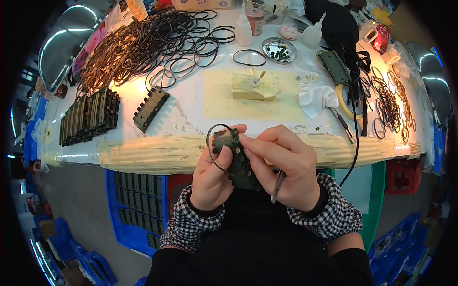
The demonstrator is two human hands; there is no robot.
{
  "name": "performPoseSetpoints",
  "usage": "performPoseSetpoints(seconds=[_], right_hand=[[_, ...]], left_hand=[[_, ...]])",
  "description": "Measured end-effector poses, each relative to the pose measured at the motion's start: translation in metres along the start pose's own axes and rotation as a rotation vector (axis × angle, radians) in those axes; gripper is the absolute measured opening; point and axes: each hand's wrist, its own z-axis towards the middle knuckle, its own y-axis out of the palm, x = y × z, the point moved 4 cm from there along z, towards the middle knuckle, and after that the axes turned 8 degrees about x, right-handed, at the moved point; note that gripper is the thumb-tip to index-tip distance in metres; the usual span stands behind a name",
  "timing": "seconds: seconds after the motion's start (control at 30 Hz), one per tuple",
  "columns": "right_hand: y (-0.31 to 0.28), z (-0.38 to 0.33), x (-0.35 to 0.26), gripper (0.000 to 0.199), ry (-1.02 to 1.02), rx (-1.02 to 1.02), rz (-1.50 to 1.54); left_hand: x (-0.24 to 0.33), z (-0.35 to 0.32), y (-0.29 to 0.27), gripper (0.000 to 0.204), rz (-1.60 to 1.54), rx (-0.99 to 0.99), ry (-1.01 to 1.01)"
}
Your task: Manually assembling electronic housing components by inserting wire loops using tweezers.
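My left hand [209,183] is closed around a dark green moulded part [244,172] with a scalloped edge, held in front of the table's near edge. A thin black toothed band [207,148] loops over the part and past my left thumb. My right hand [288,164] pinches at the part's upper right side, thumb and forefinger close to the band; their tips hide what they press. Tucked under its other fingers is a slim, dark pen-like tool [278,185], pointing down. Both wrists wear checked sleeve covers.
Stacked green parts [90,117] and another part [151,108] stand at left. Black bands [162,43] heap behind them. A taped block [253,90] holds a small pot. A round dish [279,50] contains small pieces. A knife-like tool [342,125] and tape roll [344,102] lie right.
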Motion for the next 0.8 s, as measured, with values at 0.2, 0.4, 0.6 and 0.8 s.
performPoseSetpoints(seconds=[0.2, 0.4, 0.6, 0.8], right_hand=[[-0.002, -0.004, -0.007, 0.042, -0.351, -0.137, -0.346], [-0.001, -0.005, 0.001, 0.039, -0.14, -0.043, -0.088], [-0.003, -0.007, -0.007, 0.037, -0.224, 0.067, -0.121], [-0.008, -0.005, -0.008, 0.031, -0.201, 0.084, -0.091]], left_hand=[[0.0, -0.005, -0.003, 0.039, 0.127, 0.132, 0.055], [0.007, -0.003, -0.002, 0.036, 0.145, 0.083, 0.063], [0.001, -0.001, -0.005, 0.04, -0.088, 0.0, -0.014], [-0.001, -0.001, 0.0, 0.038, -0.071, 0.04, -0.055]])
